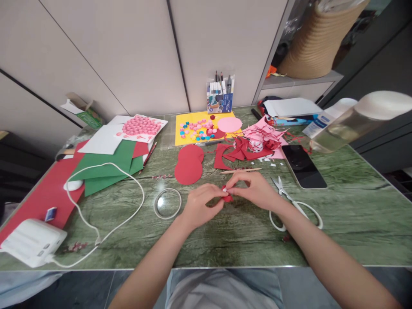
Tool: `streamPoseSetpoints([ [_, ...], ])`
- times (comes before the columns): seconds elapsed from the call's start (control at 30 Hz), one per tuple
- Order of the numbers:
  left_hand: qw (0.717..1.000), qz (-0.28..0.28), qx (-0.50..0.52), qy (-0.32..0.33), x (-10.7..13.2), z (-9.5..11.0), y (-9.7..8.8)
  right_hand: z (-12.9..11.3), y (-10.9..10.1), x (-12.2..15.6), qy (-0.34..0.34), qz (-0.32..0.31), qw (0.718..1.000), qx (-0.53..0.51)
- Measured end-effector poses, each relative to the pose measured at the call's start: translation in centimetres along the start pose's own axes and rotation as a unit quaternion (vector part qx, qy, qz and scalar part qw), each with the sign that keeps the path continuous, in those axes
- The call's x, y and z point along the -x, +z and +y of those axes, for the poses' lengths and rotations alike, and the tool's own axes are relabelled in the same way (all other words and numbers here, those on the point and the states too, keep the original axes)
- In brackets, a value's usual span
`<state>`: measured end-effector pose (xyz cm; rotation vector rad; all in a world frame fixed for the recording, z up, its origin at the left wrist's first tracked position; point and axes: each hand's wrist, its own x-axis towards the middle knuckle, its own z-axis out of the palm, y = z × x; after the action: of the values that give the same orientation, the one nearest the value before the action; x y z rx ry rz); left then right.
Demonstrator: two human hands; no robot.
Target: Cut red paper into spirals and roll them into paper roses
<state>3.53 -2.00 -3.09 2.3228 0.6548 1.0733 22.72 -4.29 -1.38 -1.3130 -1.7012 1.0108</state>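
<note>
Both my hands meet over the middle of the green table. My left hand and my right hand pinch a small rolled piece of red paper between their fingertips. Just beyond them lie two red paper circles and a thin wooden stick. White-handled scissors lie under my right wrist.
A clear tape ring, a white cable and a power bank sit at left with green and red sheets. A yellow sheet with small paper rolls, red scraps, a phone, a pen holder and a bottle lie beyond.
</note>
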Motion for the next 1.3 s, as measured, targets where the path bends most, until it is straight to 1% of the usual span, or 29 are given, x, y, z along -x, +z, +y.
streamPoseSetpoints([
  [0.13, 1.000, 0.003, 0.002, 0.014, -0.06, 0.12, 0.08, -0.05, -0.05, -0.03, 0.000, -0.010, 1.000, -0.004],
  [0.33, 1.000, 0.006, -0.001, 0.023, -0.06, 0.05, 0.19, -0.21, 0.01, -0.01, -0.005, -0.010, 1.000, -0.001],
  [0.57, 1.000, 0.022, -0.006, 0.014, -0.13, 0.19, 0.01, -0.50, 0.17, -0.04, 0.011, 0.015, 1.000, -0.022],
  [0.9, 0.999, 0.026, -0.013, 0.028, 0.03, 0.03, 0.24, -0.03, 0.17, -0.03, -0.008, -0.007, 1.000, -0.012],
  [1.0, 0.999, 0.033, -0.016, 0.027, -0.07, 0.09, 0.22, -0.21, 0.17, -0.03, -0.001, -0.005, 1.000, -0.005],
  [1.13, 0.999, 0.037, -0.019, 0.025, -0.18, 0.14, 0.17, -0.59, 0.10, 0.00, 0.010, 0.023, 0.999, 0.023],
  [1.3, 0.998, 0.040, -0.022, 0.035, -0.21, 0.11, 0.18, -0.76, 0.21, 0.10, -0.021, 0.039, 0.996, 0.073],
])
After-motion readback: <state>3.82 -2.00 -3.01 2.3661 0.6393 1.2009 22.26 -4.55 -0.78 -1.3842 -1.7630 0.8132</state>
